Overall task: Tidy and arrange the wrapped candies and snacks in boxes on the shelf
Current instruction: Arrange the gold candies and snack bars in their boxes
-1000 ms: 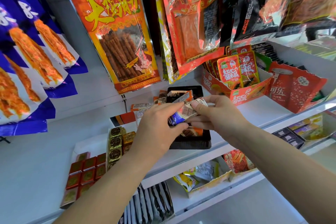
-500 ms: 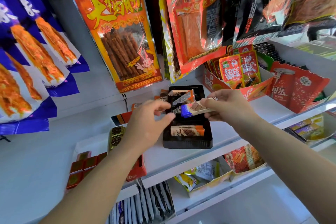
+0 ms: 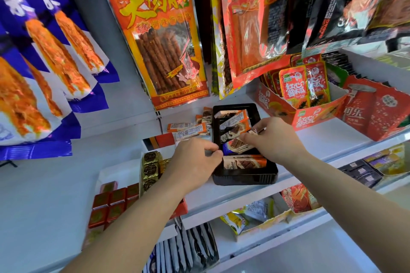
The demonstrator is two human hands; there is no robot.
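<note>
From my seat, the piece I am working is the blue-ended bar (image 3: 237,146), a small wrapped candy that sits slantwise over the middle of the black tray (image 3: 244,179), just behind the orange-ended bar (image 3: 244,162) lying flat along the tray's front wall. My right hand (image 3: 274,139) pinches the bar's right end between thumb and fingertips. My left hand (image 3: 195,160) is curled at the tray's left rim with its fingertips at the bar's blue end, but I cannot tell whether it grips the wrapper or only touches it. I judge the bar to be very light, stiff enough along its length to be carried by one end, and wrapped in glossy film that will probably slide under a loose pinch. The crimped end seams look like the safest places to hold, since squeezing the middle could crack what is inside. The tray looks like thin moulded plastic and may skate on the white shelf (image 3: 332,137) if I push against it. Much is hard to read: my hands cover both ends of the bar, the tilted bars (image 3: 234,121) at the back of the tray overlap so I cannot count them, and the tray floor under them is hidden. The loose bars (image 3: 188,129) left of the tray are partly behind my left hand, and my forearm cuts across the gold foil candies (image 3: 150,168).
</note>
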